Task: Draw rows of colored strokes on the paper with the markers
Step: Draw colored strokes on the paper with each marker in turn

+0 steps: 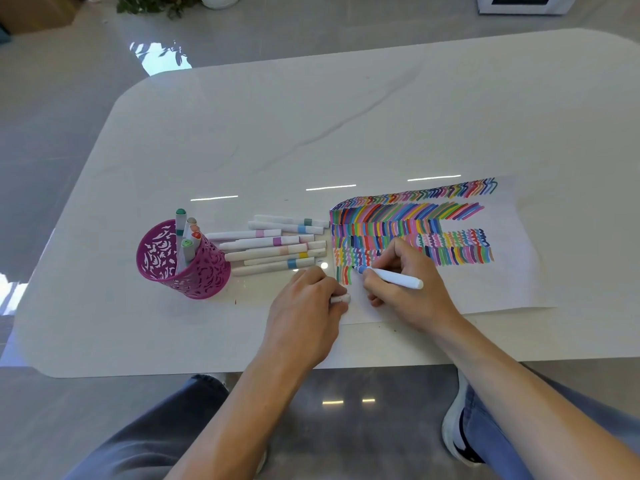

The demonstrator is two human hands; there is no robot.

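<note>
I count seven white plastic markers with coloured bands lying side by side on the one white marble-look table, as near as I can tell where they overlap. Five more white markers with coloured caps stand in the single magenta cut-out pen cup. One white blue-tipped marker is in my right hand, one small white cap in my left hand. Thirteen markers altogether. One sheet of white paper carries several rows of coloured strokes, too crowded to count exactly
</note>
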